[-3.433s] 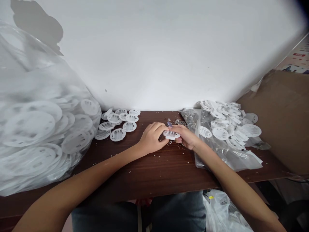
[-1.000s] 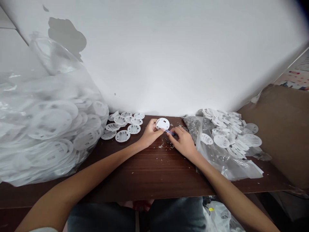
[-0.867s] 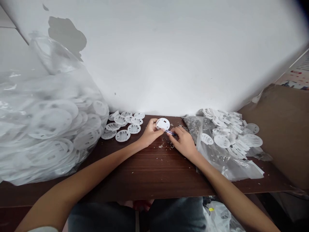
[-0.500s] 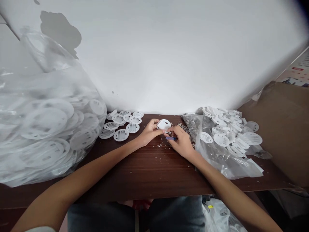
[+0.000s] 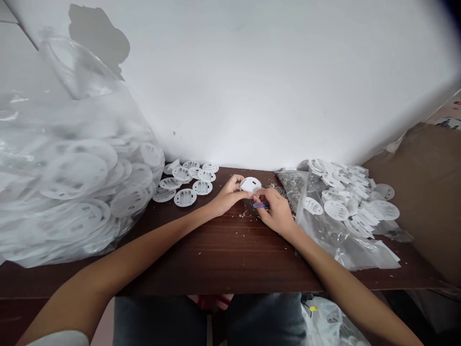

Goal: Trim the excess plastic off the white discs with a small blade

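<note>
My left hand (image 5: 227, 196) pinches a round white plastic disc (image 5: 251, 184) and holds it tilted above the dark wooden table (image 5: 223, 250). My right hand (image 5: 276, 210) sits just right of the disc, fingers closed round a small blue tool (image 5: 260, 205) that lies near the disc's lower edge. Fine pale shavings are scattered on the table under both hands.
A big clear bag full of white discs (image 5: 68, 178) fills the left side. Several loose discs (image 5: 185, 179) lie behind my left hand. At right, more discs (image 5: 351, 194) rest on a clear plastic bag (image 5: 345, 240), beside a brown cardboard box (image 5: 425, 192). A white wall stands behind.
The disc went from flat between both hands to tilted up in my left hand. My right hand with the blue tool slid slightly down from the disc's edge.
</note>
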A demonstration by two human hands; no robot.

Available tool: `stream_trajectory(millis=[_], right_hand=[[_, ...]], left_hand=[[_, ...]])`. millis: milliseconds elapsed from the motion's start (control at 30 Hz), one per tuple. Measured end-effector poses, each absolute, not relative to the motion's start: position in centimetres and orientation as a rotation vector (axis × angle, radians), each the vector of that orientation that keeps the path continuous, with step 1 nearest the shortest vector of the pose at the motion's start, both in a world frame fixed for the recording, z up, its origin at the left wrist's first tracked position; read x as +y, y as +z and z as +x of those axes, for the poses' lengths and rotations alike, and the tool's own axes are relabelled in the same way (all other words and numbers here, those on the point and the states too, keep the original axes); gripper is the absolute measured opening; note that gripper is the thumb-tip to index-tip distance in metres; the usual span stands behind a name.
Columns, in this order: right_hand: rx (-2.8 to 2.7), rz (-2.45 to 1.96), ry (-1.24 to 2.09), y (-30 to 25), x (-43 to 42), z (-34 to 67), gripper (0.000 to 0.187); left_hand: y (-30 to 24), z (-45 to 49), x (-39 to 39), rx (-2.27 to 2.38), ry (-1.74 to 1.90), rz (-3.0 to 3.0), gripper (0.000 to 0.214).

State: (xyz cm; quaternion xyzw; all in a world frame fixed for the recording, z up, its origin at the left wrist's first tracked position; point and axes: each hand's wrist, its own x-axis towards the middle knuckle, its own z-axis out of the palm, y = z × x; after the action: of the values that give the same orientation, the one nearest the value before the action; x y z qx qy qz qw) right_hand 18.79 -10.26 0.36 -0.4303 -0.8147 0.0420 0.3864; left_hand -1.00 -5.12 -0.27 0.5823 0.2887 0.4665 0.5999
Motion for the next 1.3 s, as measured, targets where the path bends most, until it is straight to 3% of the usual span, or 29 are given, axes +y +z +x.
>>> stream_trajectory(millis=[733,1300], right_hand=[[-1.994,-0.902,0.254,0.0,-9.6,18.3,0.013],[-1.920,-1.073,0.292,-0.8,-9.5,18.9,0.018]], left_hand=[[-0.2,-1.0,-5.1,0.685,1.088,1.301,0.044],[-0.9,-0.5,-5.2,0.809,1.251,1.193,0.047]])
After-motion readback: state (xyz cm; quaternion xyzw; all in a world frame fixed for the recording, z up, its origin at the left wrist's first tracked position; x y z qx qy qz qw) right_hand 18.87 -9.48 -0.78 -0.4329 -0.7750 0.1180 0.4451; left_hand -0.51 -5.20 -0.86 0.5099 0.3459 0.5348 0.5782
